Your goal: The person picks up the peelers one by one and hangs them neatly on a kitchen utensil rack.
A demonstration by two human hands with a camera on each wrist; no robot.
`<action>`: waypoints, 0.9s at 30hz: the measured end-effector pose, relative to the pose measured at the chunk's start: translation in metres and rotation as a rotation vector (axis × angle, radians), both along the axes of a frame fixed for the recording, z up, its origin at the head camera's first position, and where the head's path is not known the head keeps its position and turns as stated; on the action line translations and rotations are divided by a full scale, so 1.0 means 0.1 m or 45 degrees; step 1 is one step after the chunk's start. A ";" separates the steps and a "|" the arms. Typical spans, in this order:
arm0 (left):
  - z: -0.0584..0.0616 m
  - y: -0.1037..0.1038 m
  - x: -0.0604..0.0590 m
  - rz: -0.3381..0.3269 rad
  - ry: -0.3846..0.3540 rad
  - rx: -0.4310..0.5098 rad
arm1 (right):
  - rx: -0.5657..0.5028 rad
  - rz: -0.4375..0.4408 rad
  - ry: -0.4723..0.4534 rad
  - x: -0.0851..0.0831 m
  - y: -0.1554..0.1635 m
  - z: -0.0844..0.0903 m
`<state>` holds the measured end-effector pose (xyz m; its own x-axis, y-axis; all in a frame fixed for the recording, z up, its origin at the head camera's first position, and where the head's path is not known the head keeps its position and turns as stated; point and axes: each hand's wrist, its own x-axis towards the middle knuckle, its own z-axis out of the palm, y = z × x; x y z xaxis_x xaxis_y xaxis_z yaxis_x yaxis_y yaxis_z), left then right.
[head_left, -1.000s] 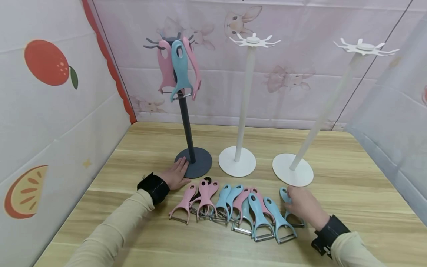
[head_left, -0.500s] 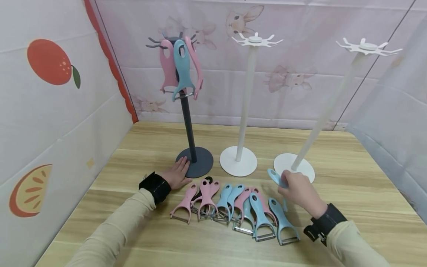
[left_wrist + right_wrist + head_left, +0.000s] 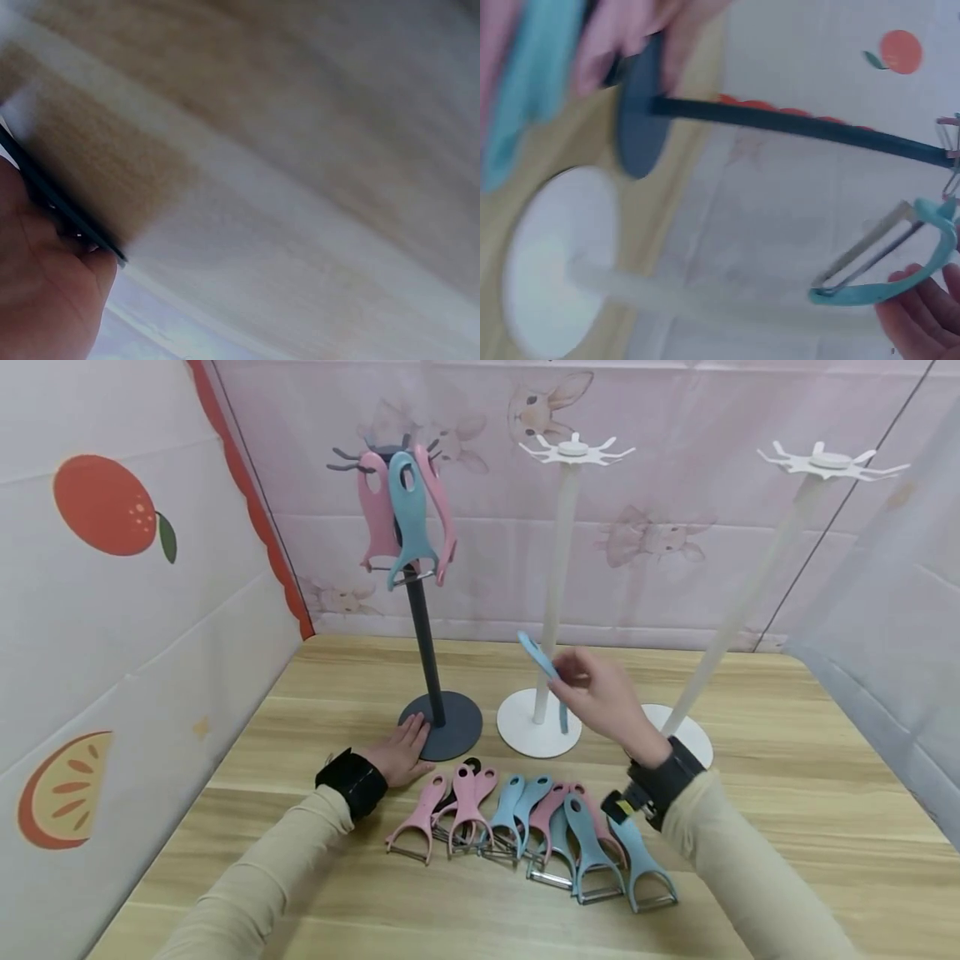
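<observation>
My right hand (image 3: 600,693) holds a blue peeler (image 3: 538,657) in the air, in front of the middle white stand (image 3: 558,568). In the right wrist view the fingers (image 3: 922,307) grip that peeler near its blade end, with the metal blade (image 3: 866,247) facing away from the palm. My left hand (image 3: 396,752) lies with its fingers on the base of the dark stand (image 3: 454,727). Two pink peelers (image 3: 377,514) and a blue peeler (image 3: 411,518) hang in front on that stand's hooks. Below, several pink and blue peelers (image 3: 592,852) lie overlapping on the table.
A second white stand (image 3: 765,552) rises at the right, its base partly behind the right wrist. No peeler hangs on either white stand. A black handle (image 3: 472,765) shows among the pink peelers. Printed cloth (image 3: 465,568) closes off the back and sides of the wooden table (image 3: 300,893).
My right hand has lifted the blue peeler from the right end of the pile and carried it left and up toward the middle stand. The left hand stays on the dark base.
</observation>
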<state>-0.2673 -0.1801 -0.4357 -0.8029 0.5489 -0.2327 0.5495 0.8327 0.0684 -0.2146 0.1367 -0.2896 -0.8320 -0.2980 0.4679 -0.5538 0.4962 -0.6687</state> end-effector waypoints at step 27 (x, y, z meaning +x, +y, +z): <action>0.09 0.02 0.05 0.010 -0.032 -0.049 | -0.501 -0.163 0.098 -0.64 -1.05 1.11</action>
